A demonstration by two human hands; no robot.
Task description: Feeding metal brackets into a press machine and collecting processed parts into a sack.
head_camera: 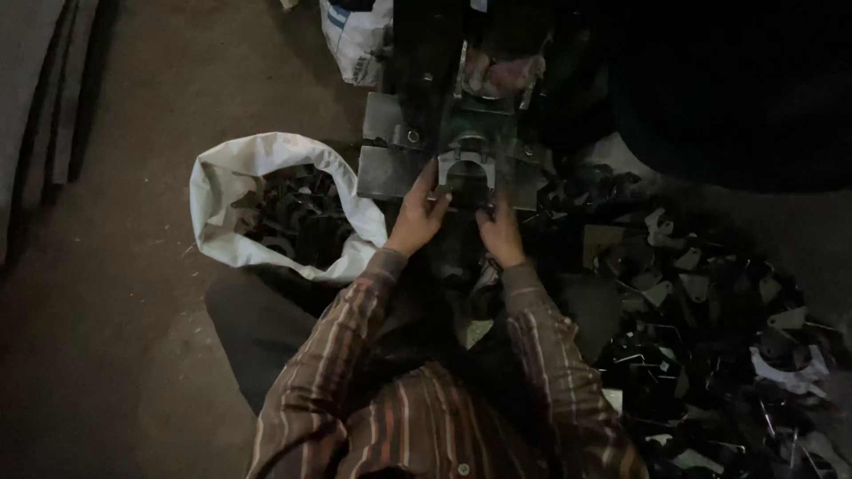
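Observation:
Both my hands reach to the bed of a dark metal press [390, 160]. My left hand [415, 217] and my right hand [500, 232] pinch the two sides of a small dark sheet-metal piece [468, 177] with a round cut-out, lying at the die. The fingers are closed on its edges. My sleeves are striped brown. The upper part of the press is lost in shadow.
A white sack [226, 191] with its mouth rolled open, full of dark metal pieces, stands on the floor to the left. A heap of flat metal blanks and offcuts [701, 319] spreads over the floor to the right. Another white bag [355, 40] sits behind the press.

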